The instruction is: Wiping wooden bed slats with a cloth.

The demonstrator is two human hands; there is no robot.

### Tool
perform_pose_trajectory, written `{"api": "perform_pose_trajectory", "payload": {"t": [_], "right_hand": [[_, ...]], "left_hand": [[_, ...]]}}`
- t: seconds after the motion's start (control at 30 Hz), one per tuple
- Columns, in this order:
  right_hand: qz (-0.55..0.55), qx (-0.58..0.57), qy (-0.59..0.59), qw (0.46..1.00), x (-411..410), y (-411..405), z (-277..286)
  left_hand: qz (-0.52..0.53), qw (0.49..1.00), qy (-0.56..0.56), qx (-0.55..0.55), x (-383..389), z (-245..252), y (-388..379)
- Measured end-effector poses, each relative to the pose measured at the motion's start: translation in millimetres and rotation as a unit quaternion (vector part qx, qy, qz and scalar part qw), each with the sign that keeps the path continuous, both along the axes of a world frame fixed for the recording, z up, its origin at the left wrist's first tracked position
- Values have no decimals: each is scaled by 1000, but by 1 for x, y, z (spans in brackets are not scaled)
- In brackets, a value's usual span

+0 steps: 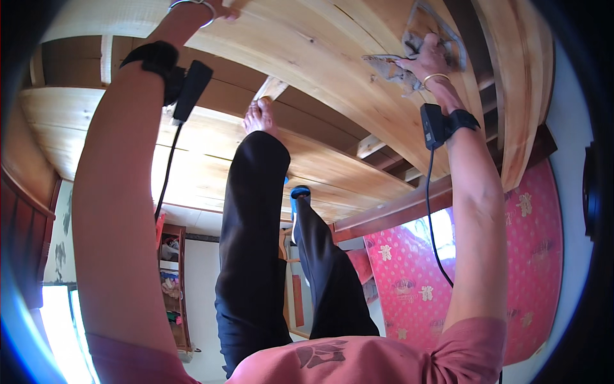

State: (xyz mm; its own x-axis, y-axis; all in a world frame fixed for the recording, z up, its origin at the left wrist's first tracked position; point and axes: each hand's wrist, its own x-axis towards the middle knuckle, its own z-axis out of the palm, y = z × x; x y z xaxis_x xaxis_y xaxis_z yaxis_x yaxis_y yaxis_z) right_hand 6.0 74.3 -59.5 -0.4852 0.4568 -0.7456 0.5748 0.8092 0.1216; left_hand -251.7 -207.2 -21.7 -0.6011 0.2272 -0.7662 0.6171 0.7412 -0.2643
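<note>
My right hand (429,60) presses a crumpled grey cloth (395,69) against a pale wooden board (364,91) at the upper right; part of the cloth spreads out beyond the fingers. At the top left, my left hand (223,9) rests on the same run of boards, partly cut off by the picture's edge, and no object shows in it. A bracelet is on each wrist, and a black strap with a small black device and cable is on each forearm.
Open gaps between the boards show cross slats (369,145) and a brown base. One bare foot (259,115) is on the wood; the other wears a blue slipper (300,192). A pink patterned mattress (407,288) leans at the right. Shelves (182,288) with clothes stand lower left.
</note>
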Motion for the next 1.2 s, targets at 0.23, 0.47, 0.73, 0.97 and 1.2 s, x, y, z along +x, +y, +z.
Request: {"api": "perform_pose_trajectory", "payload": {"t": [0.23, 0.47, 0.73, 0.97, 1.2], "right_hand": [[3, -10, 24, 1000, 5, 2, -4], [11, -13, 76, 997, 9, 3, 0], [-18, -25, 105, 994, 1, 2, 15], [35, -46, 169, 984, 30, 31, -23], [-16, 78, 255, 964, -1, 95, -37]], "left_hand": [[-4, 1000, 14, -5, 2, -5, 1], [-12, 1000, 19, -12, 3, -6, 5], [-1, 1000, 27, 7, 5, -16, 3], [-19, 999, 24, 14, 9, -27, -14], [-2, 999, 17, 30, 24, -27, 5]]}}
